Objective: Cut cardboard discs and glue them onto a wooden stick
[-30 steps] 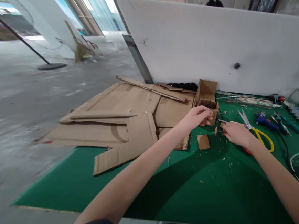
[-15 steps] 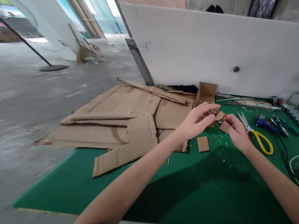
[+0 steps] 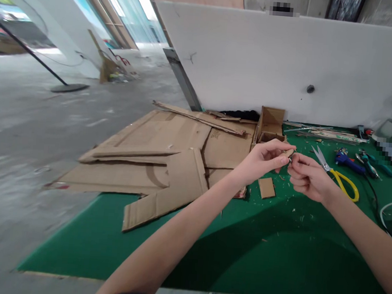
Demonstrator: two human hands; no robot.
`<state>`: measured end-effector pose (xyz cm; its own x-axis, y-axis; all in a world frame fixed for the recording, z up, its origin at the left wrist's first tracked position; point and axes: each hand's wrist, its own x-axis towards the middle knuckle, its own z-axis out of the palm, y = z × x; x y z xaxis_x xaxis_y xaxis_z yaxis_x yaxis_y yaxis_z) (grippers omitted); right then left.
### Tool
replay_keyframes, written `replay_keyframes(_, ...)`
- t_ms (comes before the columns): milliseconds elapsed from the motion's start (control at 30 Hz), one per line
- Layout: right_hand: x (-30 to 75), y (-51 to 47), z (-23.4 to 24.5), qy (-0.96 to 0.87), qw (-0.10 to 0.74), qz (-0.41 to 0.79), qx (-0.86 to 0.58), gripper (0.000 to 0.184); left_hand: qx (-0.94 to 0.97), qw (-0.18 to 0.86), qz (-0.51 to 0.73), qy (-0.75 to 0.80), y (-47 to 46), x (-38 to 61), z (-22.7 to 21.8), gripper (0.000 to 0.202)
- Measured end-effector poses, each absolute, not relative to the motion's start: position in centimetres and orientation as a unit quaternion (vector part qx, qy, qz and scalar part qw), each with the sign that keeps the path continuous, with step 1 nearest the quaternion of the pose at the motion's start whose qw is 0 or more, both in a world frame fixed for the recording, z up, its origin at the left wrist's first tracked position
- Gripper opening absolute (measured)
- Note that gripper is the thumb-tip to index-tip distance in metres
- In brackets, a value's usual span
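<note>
A green counter (image 3: 90, 240) carries flattened cardboard (image 3: 180, 175) left of an open box (image 3: 272, 118).
The left hand (image 3: 259, 159) is just in front of the box, the right hand (image 3: 311, 176) to its front right; scissors (image 3: 326, 165) lie farther right of the box, a cardboard square (image 3: 266, 188) in front. A small tan piece (image 3: 287, 153), also before the box, is pinched in the left grip; the right grip is closed beside it, on what I cannot tell.

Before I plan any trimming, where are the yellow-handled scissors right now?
In the head view, the scissors lie right of centre on the green tabletop, between the right hand and the blue-handled tool.
</note>
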<state>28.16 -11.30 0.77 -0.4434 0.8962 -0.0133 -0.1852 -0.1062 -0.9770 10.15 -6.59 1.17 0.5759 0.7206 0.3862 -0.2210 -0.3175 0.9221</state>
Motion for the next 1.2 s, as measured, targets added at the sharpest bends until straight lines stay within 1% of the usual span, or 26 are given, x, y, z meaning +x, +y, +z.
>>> replay_keyframes(67,28.4,-11.3,1.1,-0.521,0.406,0.676,-0.327,0.035,0.713,0.544,0.404,0.179,-6.7,10.2,1.4,0.035)
replay_keyframes(167,28.2,-11.3,1.3,-0.529,0.453,0.647,-0.312,0.035,0.724,0.531,0.395,0.195,-7.0,10.5,1.8,0.036)
replay_keyframes(233,27.9,-11.2,1.3,-0.534,0.482,0.624,-0.306,0.035,0.718,0.528,0.399,0.215,-7.3,10.7,1.9,0.04)
replay_keyframes(333,27.8,-11.1,1.2,-0.538,0.503,0.602,-0.308,0.036,0.71,0.529,0.403,0.232,-7.4,10.7,2.1,0.044)
replay_keyframes(433,28.0,-10.8,0.8,-0.556,0.508,0.574,-0.32,0.036,0.714,0.491,0.435,0.243,-7.0,10.1,2.4,0.039)
replay_keyframes(533,28.1,-10.8,0.6,-0.593,0.525,0.494,-0.359,0.029,0.737,0.393,0.483,0.262,-6.3,9.3,2.8,0.03)
replay_keyframes(600,28.1,-11.0,0.7,-0.621,0.543,0.401,-0.399,0.023,0.756,0.331,0.492,0.276,-6.0,8.9,3.0,0.028)
replay_keyframes(667,28.0,-11.4,1.0,-0.645,0.55,0.305,-0.435,0.017,0.769,0.294,0.489,0.289,-6.1,8.7,3.2,0.03)
replay_keyframes(767,27.8,-12.0,1.3,-0.676,0.526,0.207,-0.473,0.014,0.783,0.267,0.473,0.303,-6.6,8.9,3.5,0.039)
replay_keyframes(800,27.8,-12.1,1.3,-0.686,0.512,0.185,-0.483,0.013,0.788,0.258,0.467,0.307,-6.9,9.0,3.6,0.039)
replay_keyframes(967,27.8,-12.1,0.8,-0.715,0.467,0.084,-0.513,0.008,0.802,0.227,0.442,0.333,-7.9,9.6,4.0,0.022)
replay_keyframes(1200,27.6,-12.0,0.8,-0.725,0.455,0.012,-0.516,0.007,0.797,0.205,0.434,0.367,-8.3,9.9,3.8,0.017)
